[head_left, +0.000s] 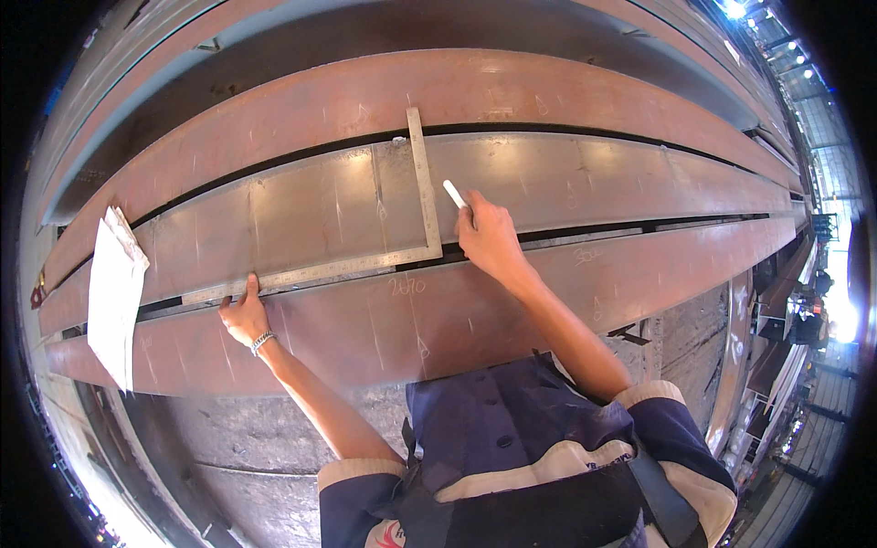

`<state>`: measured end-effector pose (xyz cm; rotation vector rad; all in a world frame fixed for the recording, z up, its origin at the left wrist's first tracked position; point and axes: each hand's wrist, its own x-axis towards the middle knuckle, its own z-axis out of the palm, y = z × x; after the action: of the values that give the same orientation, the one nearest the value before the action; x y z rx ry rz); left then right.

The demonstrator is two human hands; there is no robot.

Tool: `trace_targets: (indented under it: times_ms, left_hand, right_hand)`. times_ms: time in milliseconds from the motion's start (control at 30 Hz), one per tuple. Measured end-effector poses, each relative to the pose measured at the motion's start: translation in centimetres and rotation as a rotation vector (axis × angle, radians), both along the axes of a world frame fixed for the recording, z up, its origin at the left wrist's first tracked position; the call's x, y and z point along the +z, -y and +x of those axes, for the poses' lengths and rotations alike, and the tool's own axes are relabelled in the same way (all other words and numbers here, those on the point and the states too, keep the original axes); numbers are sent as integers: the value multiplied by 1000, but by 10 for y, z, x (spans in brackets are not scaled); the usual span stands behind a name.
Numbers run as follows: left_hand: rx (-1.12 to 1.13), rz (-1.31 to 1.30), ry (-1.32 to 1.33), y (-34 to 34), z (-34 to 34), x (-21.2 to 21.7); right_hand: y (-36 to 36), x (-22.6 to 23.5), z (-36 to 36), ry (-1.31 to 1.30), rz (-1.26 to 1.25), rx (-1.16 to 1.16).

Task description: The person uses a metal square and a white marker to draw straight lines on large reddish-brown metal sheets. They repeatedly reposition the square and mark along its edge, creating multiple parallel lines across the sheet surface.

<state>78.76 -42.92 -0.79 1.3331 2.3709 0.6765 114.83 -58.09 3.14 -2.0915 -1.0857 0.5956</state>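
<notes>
A long steel beam (566,183) lies across the view, with rusty flanges above and below a grey web. A metal L-shaped square (422,183) rests on the web, its long arm running left along the lower flange edge. My left hand (245,315) presses a finger on the left end of that arm. My right hand (489,239) holds a white chalk stick (454,194) just right of the square's upright arm, tip toward the web.
A sheet of white paper (114,297) lies on the lower flange at the left. Chalk marks and lines cover the lower flange (658,274). More steel beams (274,55) lie beyond. A workshop aisle shows at the right rim.
</notes>
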Motion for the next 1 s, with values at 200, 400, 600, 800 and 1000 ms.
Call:
trace_targets:
  times_ms: [200, 400, 600, 800, 1000]
  left_hand:
    - [-14, -2, -19, 2, 2, 2]
    - [-2, -15, 8, 2, 3, 2]
    - [4, 8, -10, -1, -4, -14]
    - [28, -17, 90, -4, -10, -23]
    - [29, -28, 86, -1, -3, -12]
  right_hand:
    - [-35, 9, 4, 245, 106, -7]
    - [-52, 8, 3, 248, 97, 3]
    - [-64, 3, 4, 288, 164, 29]
    - [-76, 0, 12, 364, 158, 66]
    - [-55, 22, 12, 282, -7, 161]
